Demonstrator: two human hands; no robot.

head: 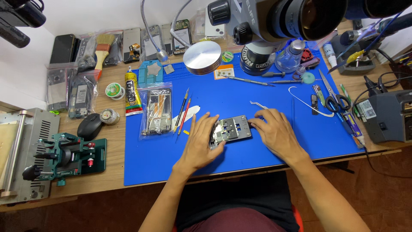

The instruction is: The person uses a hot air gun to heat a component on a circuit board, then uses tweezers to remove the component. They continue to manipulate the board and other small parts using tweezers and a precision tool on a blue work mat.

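A grey metal board-holding fixture (231,129) with a small circuit board clamped in it lies on the blue work mat (266,103). My left hand (201,144) rests flat on the mat, its fingers curled against the fixture's left end. On the other side, my right hand (274,131) lies with its fingertips touching the fixture's right edge. Curved metal tweezers (259,105) sit just behind my right hand; whether the fingers touch them is hidden.
A microscope head (274,21) and round lamp (201,57) hang over the mat's back. A bagged phone frame (156,111), pencils, a glue tube (132,92), scissors (334,96), a mouse (90,126), a green clamp jig (68,155) and a soldering station (388,116) surround the mat.
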